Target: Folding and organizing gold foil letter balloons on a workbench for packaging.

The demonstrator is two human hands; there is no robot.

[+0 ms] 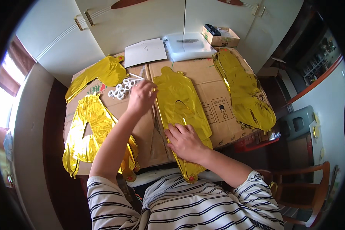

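A flat gold foil balloon (180,94) lies lengthwise before me, its near end reaching the table's front edge. My left hand (142,97) is closed at the balloon's upper left edge, fingertips pinched against the foil. Lower down, my right hand (186,143) lies on the balloon with its fingers stretched over the foil. Next to my left hand is a cluster of small white rings (120,91), with several thin white sticks (136,76) beside them.
More flat gold balloons lie around: one at back left (99,73), one at front left (90,130), a stack at right (241,88). Cardboard (142,132) covers the table. White paper (145,53), clear plastic bags (188,46) and a small box (222,37) stand along the back. A wooden chair (322,184) is at right.
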